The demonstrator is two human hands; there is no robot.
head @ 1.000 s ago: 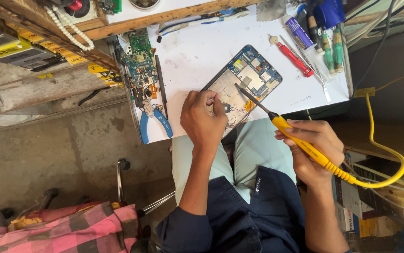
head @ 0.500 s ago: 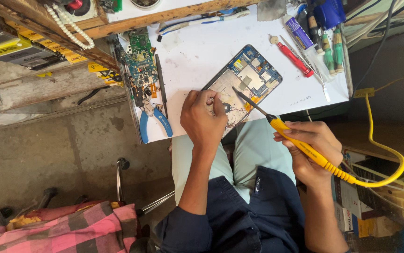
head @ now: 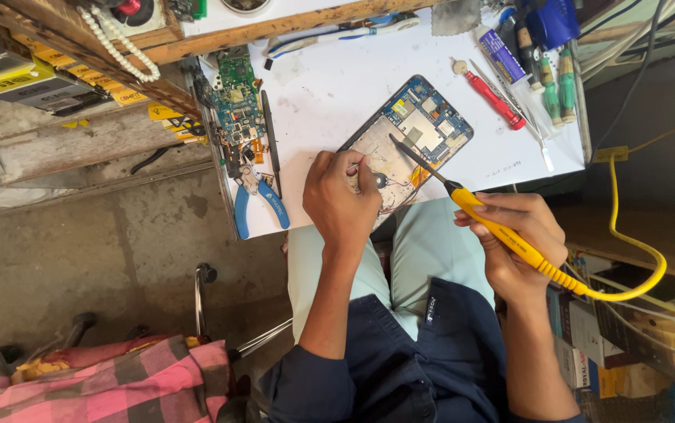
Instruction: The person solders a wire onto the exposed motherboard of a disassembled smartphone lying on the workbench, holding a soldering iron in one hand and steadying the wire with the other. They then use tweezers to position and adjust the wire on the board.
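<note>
An opened phone (head: 420,129) with its circuit board bare lies on the white work surface (head: 337,78). My left hand (head: 341,200) rests on the phone's near end, its fingers pinched on something small that I cannot make out. My right hand (head: 514,235) grips a yellow soldering iron (head: 502,235). The iron's dark tip points at the middle of the phone, just above it. A yellow cable (head: 635,235) runs from the iron off to the right.
A loose green circuit board (head: 236,102) and blue-handled pliers (head: 259,204) lie at the surface's left edge. A red screwdriver (head: 494,98), green screwdrivers (head: 557,86) and tweezers lie at the right. A wooden shelf (head: 118,39) stands left, a pink checked cloth (head: 118,380) below.
The soldering iron's tip has shifted slightly over the phone. My left hand stays on the phone's near end.
</note>
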